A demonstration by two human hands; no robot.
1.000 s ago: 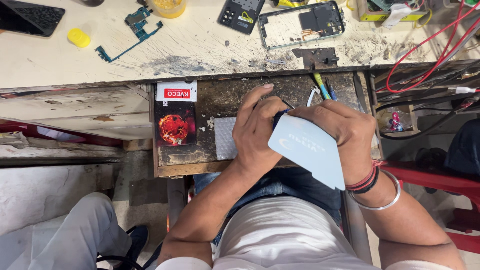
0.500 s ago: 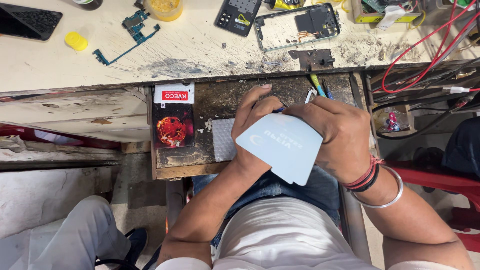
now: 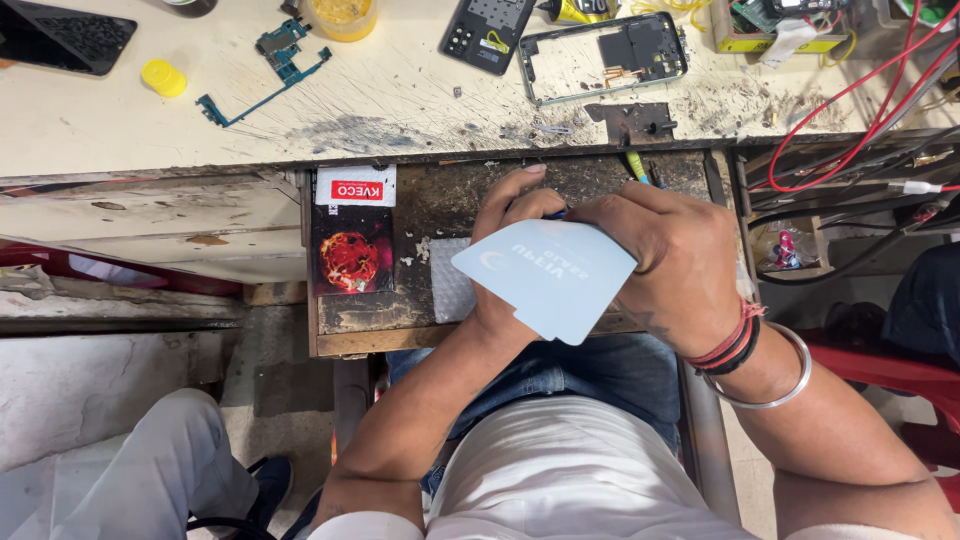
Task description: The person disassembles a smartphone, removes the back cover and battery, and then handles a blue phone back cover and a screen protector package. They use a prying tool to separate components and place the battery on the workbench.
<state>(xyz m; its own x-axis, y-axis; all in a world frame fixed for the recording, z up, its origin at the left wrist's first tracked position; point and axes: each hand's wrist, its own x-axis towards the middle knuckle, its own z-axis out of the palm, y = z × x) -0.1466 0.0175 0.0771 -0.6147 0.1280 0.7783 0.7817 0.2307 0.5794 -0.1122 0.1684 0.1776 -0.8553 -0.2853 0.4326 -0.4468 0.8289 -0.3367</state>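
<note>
My right hand (image 3: pixel 680 255) grips the right edge of a pale blue plastic card (image 3: pixel 550 275) and holds it tilted over an open wooden drawer (image 3: pixel 440 200). My left hand (image 3: pixel 510 200) lies partly under the card, fingers curled against the right hand's fingertips. A small dark blue thing (image 3: pixel 556 213) shows between them; what the left hand grips is hidden. Both hands hover above my lap, in front of the scratched worktable (image 3: pixel 400 100).
The drawer holds a red-and-black small box (image 3: pixel 352 240) and a bubble-wrap patch (image 3: pixel 447 280). On the worktable lie an opened phone frame (image 3: pixel 605 55), a phone back cover (image 3: pixel 485 30), a circuit board (image 3: pixel 270 60), a yellow cap (image 3: pixel 163 77) and red wires (image 3: pixel 860 90). Another person's leg (image 3: pixel 150 470) is at lower left.
The card has swung left and flatter, from beside the right hand to over the left hand's palm. Both hands stay above the drawer.
</note>
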